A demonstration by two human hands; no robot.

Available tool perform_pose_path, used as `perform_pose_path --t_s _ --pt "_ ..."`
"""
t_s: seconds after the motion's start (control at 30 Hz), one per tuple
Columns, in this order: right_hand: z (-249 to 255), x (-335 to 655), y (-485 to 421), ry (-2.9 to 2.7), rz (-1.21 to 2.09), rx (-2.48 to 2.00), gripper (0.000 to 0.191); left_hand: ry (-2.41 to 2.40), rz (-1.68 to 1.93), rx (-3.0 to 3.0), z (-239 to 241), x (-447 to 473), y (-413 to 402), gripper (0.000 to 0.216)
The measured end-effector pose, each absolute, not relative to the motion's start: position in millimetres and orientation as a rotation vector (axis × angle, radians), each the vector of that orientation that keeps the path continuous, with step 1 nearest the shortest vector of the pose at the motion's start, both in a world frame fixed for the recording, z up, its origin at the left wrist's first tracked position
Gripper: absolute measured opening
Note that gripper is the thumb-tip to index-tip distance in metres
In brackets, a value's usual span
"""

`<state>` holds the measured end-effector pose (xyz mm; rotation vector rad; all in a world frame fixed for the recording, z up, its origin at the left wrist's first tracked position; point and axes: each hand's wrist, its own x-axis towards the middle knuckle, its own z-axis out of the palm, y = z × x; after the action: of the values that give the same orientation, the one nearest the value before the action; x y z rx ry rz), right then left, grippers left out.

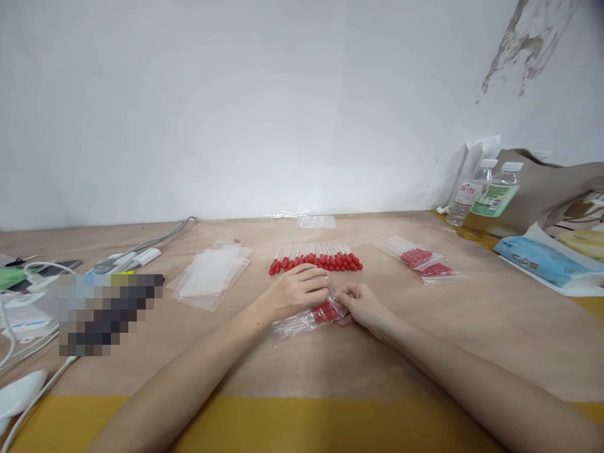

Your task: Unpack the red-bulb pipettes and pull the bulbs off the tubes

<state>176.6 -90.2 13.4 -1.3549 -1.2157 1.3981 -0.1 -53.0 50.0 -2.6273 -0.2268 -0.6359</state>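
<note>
My left hand [297, 290] and my right hand [362, 307] meet at the table's middle, both pinched on a clear plastic bag of red-tipped droppers [309, 318] that lies flat on the wood. Just behind my hands runs a row of loose red-tipped droppers [315, 258]. A stack of empty clear bags [210, 277] lies to the left. Two filled bags of droppers [425, 261] rest to the right.
A wall closes the table's far edge. Cables, a power strip [132, 259] and white gadgets crowd the left side. Two bottles [491, 198], a brown bag and a blue packet [542, 259] stand at the right. Another small clear bag [316, 221] lies by the wall.
</note>
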Motion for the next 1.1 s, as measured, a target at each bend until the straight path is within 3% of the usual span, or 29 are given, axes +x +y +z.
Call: perform_pose_path --t_s 0.17,0.3,0.47,0.83,1.1 --pt "-1.1 185.1 -86.0 -1.6 1.02 -1.257 0.01 -0.642 -0.592 -2.899 50.3 -3.2 -61.4 0.022" --pt "-1.8 195.0 -82.5 -1.879 0.769 -1.277 0.015 -1.072 -0.535 -3.137 43.7 -11.0 -82.5 0.04" --pt "6.2 202.6 -79.7 -2.062 0.807 -1.172 0.021 -1.188 -0.662 -3.233 27.7 -26.4 -97.6 0.061" --pt "15.8 205.0 -78.8 -2.212 0.832 -0.95 0.025 -1.241 -0.858 -3.239 20.3 -22.8 -82.3 0.05" --pt "12.9 197.0 -85.5 -1.998 1.073 -0.933 0.024 -1.284 -0.9 -3.19 20.9 -21.6 -84.5 0.044"
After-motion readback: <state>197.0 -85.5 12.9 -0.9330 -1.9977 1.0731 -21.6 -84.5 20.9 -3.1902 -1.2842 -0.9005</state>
